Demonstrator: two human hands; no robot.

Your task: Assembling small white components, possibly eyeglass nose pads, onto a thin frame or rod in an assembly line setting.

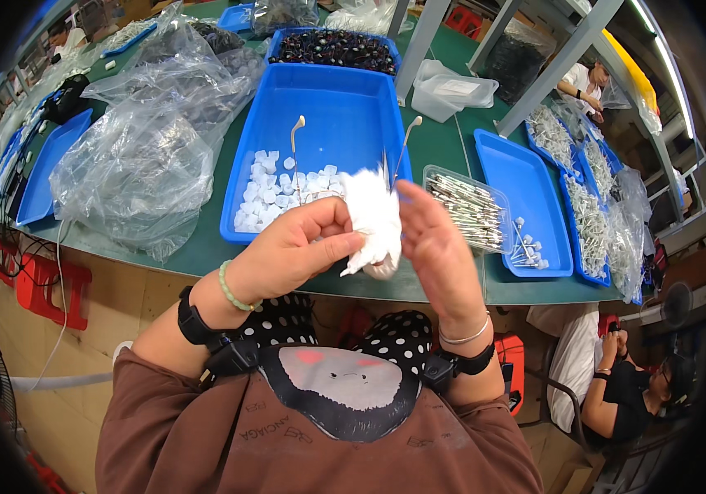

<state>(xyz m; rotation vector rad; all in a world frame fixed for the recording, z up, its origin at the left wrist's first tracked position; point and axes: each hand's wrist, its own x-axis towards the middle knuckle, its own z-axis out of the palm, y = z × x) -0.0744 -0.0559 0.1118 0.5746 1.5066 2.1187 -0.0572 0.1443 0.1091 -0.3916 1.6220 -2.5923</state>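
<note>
White crumpled wad (pixel 376 216): above table (pixel 444 136) near edge; left side pinched by left hand (pixel 299 244), thumb against fingers | right hand (pixel 448 267): blurred, beside wad's right, grip cannot be told | blue tray (pixel 320 99): beyond, white pieces (pixel 264 193) toward near edge

A dark green worktop (pixel 435 146) spans the view, a thin seam crossing its right part (the front edge bows in this wide view). At its middle lies a large blue tray (pixel 320 107), with a shallower blue tray (pixel 273 51) of dark parts behind it. To the left, crumpled clear plastic bags (pixel 147 148) are heaped; beyond them sits a narrow blue tray (pixel 52 173). To the right lie a translucent tub (pixel 444 89), a clear plastic box (pixel 507 224) of thin rods, and an oblong blue tray (pixel 522 181). Grey metal posts (pixel 421 51) rise from the back.
</note>
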